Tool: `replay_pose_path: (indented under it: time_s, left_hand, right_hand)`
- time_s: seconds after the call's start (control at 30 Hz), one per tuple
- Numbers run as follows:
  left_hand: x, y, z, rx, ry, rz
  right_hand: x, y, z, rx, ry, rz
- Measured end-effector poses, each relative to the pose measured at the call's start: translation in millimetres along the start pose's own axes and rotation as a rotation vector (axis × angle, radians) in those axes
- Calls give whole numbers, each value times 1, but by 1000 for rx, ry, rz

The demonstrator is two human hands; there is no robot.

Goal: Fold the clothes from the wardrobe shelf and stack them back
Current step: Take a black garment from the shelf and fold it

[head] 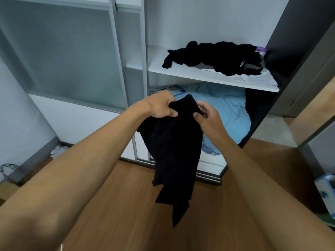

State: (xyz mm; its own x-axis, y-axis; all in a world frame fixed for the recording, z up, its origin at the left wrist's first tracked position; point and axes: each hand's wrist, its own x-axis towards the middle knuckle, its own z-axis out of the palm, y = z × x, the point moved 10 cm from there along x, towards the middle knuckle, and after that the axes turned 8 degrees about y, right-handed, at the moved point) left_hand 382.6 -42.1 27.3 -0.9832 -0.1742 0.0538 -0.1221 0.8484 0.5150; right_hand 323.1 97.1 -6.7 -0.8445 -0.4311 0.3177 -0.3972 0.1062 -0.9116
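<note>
While both hands pinch its top edge, left hand and right hand each form a grip clamped on the black garment, held in mid-air before the wardrobe. It hangs with its long axis vertical, loose end toward the wooden floor. Folding looks barely begun: a rumpled clothes pile waits on the wardrobe shelf, nothing stacked.

- Both bare forearms reach forward from the lower corners, converging at mid-frame.
- Left hand: knuckles up, fingers curled under, thumb pressed in, clenched on dark cloth.
- Right hand: just beside the left, thumb and fingertips pinching the same cloth's upper edge.
</note>
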Motion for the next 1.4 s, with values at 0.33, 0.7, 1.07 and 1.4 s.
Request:
replay_pose_path:
  time_s: [0.33, 0.7, 1.07, 1.4]
  left_hand:
    - [-7, -11, -30, 187, 366, 1]
    - [-18, -97, 22, -1064, 405, -279]
    - [3, -34, 12, -1066, 466, -229]
    - [9, -25, -11, -1139, 446, -306]
  right_hand:
    - [-10, 18, 7, 113, -18, 194]
    - [2, -28, -15, 297, -12, 176]
    - [-42, 31, -56, 34, -20, 313]
    - [-68, 45, -35, 352, -52, 387]
